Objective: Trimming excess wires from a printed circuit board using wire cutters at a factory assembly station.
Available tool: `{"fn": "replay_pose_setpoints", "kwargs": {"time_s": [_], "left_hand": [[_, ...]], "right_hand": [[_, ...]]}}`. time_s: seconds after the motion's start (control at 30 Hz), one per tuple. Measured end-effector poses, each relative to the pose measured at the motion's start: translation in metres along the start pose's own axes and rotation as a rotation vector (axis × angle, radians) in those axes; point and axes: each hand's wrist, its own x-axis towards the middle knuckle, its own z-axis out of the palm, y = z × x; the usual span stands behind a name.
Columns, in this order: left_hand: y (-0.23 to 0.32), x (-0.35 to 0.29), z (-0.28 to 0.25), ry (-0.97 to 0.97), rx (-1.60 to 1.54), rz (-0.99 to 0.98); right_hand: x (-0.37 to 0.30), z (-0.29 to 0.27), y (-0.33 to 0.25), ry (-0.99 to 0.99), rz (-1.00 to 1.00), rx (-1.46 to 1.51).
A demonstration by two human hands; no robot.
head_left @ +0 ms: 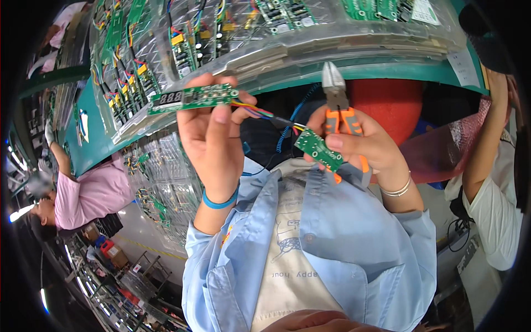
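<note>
My left hand (213, 135) pinches a long green circuit board (207, 95) between thumb and fingers, with a dark digit display (170, 98) at its left end. From its right end a bundle of coloured wires (257, 110) runs to a smaller green circuit board (319, 149). That smaller board is under the thumb of my right hand (368, 141). The same hand also grips cutting pliers (335, 99) with orange and grey handles, jaws pointing up and away from me. Both boards are held in the air in front of my chest, short of the bench edge.
Clear plastic trays (254, 52) with several wired boards are stacked on the green bench (381, 83). More trays (160, 182) stand at my left. A red round object (384, 108) is below the bench edge. Co-workers sit left, in a pink sleeve (94, 199), and right, with an arm (487, 138) showing.
</note>
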Motion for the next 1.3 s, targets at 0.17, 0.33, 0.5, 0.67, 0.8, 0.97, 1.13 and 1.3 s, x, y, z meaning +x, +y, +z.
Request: {"fn": "replay_pose_setpoints", "kwargs": {"time_s": [0.17,0.33,0.5,0.67,0.8,0.97,1.13,1.3], "left_hand": [[0.002,-0.001,0.007,-0.034,-0.103,-0.023],[0.004,-0.008,0.021,-0.112,0.011,-0.038],[0.0,-0.015,0.032,-0.186,0.199,0.003],[-0.004,-0.015,0.034,-0.216,0.221,-0.008],[-0.001,-0.015,0.035,-0.224,0.207,-0.028],[0.035,-0.006,0.032,-0.246,0.366,0.157],[0.128,0.079,0.061,-0.705,0.699,0.418],[0.144,0.149,0.145,-0.482,1.087,0.361]], "right_hand": [[0.002,0.006,-0.003,-0.087,0.027,0.169],[0.002,0.007,-0.001,-0.017,0.002,0.168],[0.0,0.006,-0.003,-0.029,0.0,0.214],[-0.001,0.002,-0.006,-0.063,0.003,0.213],[0.004,0.0,-0.003,-0.009,-0.006,0.12],[0.003,0.001,0.001,0.135,-0.253,-0.268],[-0.003,-0.032,0.025,0.232,-0.251,-0.544],[0.004,-0.037,0.052,0.226,-0.16,-0.609]]}}
